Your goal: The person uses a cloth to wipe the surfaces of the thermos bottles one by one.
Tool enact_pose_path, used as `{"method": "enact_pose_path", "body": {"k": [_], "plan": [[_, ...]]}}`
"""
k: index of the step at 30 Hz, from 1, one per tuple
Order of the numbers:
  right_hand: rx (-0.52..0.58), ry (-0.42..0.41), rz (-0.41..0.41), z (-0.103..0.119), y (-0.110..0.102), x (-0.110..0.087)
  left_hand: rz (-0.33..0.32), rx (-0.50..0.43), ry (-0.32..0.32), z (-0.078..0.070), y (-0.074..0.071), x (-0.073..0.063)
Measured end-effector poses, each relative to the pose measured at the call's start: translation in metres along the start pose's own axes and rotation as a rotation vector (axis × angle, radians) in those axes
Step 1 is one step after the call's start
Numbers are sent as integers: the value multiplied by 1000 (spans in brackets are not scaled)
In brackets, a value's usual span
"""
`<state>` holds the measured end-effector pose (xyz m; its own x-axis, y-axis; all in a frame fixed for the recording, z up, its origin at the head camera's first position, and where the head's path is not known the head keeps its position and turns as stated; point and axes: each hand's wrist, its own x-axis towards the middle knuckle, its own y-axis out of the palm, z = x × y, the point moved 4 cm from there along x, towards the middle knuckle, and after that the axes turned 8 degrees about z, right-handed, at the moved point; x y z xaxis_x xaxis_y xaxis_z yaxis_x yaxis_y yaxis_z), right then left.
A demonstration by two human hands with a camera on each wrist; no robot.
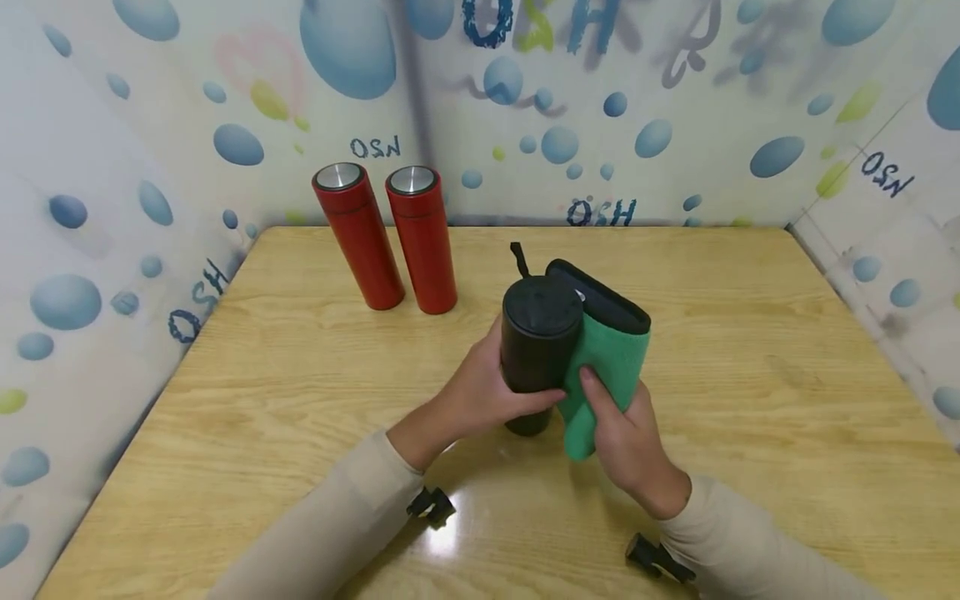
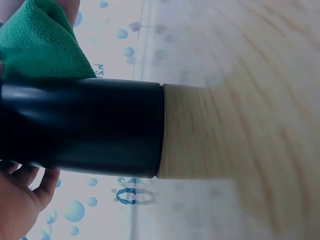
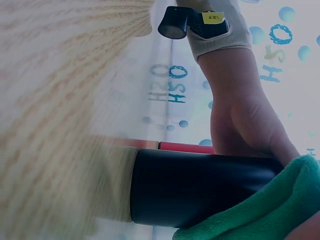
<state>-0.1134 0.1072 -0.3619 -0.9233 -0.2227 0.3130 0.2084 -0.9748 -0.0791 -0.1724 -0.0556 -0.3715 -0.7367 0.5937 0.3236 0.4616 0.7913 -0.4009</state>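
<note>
A black tumbler [image 1: 536, 354] stands nearly upright, its base at or very close to the table in both wrist views. My left hand [image 1: 483, 387] grips it from the left, with the thumb across the near side. On its right, a green terry cloth [image 1: 617, 354] with a thick black band along the top lies against the tumbler's side. My right hand [image 1: 633, 437] holds this cloth, thumb on the near face; the other fingers are hidden behind it. A thin black strap [image 1: 519, 258] sticks up behind the tumbler; what it belongs to is unclear.
Two red flasks [image 1: 363, 246] with silver-topped lids stand side by side at the back left of the wooden table [image 1: 750, 375]. A patterned wall [image 1: 480, 125] rises behind the table's back edge. Each sleeve carries a black wrist mount [image 1: 431, 507].
</note>
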Motion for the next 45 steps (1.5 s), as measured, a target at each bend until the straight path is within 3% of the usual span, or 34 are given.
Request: {"method": "enact_pose_path", "body": {"k": [7, 15, 23, 30, 45], "plan": [[5, 50, -34, 2, -1, -2, 1, -2, -28, 1, 1, -3], [131, -100, -67, 13, -1, -2, 10, -15, -41, -1, -1, 0], [103, -58, -37, 9, -1, 0, -8, -14, -16, -2, -1, 1], [63, 5, -4, 4, -3, 1, -19, 0, -34, -2, 2, 0], [127, -48, -12, 9, -2, 1, 37, -39, -30, 1, 0, 0]]}}
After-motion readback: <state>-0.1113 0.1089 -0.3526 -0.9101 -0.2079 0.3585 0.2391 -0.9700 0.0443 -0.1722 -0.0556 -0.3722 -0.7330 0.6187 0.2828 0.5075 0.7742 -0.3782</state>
